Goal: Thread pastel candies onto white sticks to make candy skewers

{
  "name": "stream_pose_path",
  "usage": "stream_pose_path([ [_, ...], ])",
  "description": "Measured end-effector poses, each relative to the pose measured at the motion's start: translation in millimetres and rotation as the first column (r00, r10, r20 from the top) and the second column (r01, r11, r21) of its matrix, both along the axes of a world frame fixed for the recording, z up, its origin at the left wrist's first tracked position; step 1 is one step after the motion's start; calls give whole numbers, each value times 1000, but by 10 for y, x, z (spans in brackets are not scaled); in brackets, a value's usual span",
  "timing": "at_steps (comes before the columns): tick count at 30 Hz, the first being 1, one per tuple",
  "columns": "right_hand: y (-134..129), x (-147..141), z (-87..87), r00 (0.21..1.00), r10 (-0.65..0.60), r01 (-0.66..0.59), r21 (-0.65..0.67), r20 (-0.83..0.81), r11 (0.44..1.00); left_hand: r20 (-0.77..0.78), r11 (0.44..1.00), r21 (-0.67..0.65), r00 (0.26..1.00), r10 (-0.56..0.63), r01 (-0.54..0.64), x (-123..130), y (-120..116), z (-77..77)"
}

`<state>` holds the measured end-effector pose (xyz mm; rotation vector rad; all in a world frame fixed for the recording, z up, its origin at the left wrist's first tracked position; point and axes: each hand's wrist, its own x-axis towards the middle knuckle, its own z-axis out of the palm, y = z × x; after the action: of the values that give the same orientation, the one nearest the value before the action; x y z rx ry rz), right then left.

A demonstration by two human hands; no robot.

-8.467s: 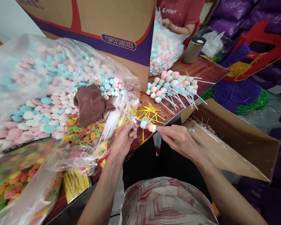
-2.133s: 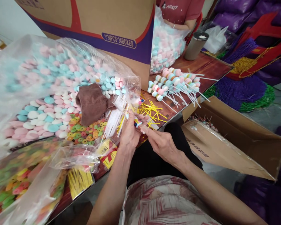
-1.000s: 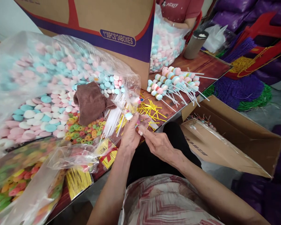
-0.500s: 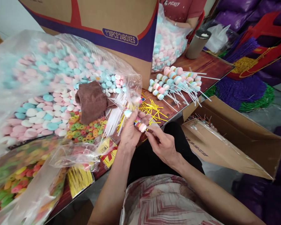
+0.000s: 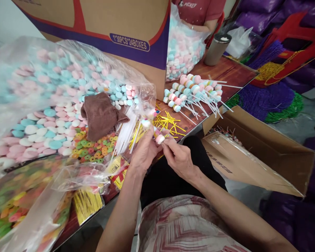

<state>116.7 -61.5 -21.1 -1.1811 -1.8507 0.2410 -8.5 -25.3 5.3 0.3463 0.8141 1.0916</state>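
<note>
My left hand (image 5: 144, 152) is closed around a marshmallow skewer (image 5: 160, 139). The pink, white and blue candies show between its fingers, and a clear wrapper seems to cover them. At the skewer's near end my right hand (image 5: 180, 157) pinches with thumb and forefinger; exactly what lies between those tips is hidden. Just beyond the hands, gold twist ties (image 5: 168, 122) are scattered on the table, with a bundle of white sticks (image 5: 124, 134) to their left. Finished-looking marshmallow skewers (image 5: 194, 91) lie piled on the table at the far right.
A large bag of marshmallows (image 5: 52, 73) spreads across the left, near gummy rings (image 5: 94, 148) and a brown cloth (image 5: 102, 115). A tall carton (image 5: 99, 21) stands behind. An open carton (image 5: 257, 154) sits low at right. Across the table are a person (image 5: 202, 14) and a tumbler (image 5: 217, 49).
My right hand has closed in on the skewer's near end, its fingers drawn tighter together. My left hand still holds the skewer. The whole view has shifted slightly.
</note>
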Motion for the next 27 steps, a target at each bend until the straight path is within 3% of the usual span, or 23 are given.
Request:
stream_pose_path([
  [4, 6, 51, 0, 998, 55, -55, -33, -1, 998, -45, 980, 27, 979, 199, -198, -45, 81, 11],
  [12, -26, 144, 76, 991, 125, -131, -191, -41, 973, -18, 954, 50, 955, 297, -296, -45, 151, -19],
  [18, -35, 283, 135, 978, 201, -208, -229, -54, 951, -46, 962, -30, 962, 269, -271, -74, 154, -25],
  [27, 31, 48, 13, 976, 85, -89, 7, 201, 996, -69, 986, 30, 984, 164, -162, 37, 61, -71],
])
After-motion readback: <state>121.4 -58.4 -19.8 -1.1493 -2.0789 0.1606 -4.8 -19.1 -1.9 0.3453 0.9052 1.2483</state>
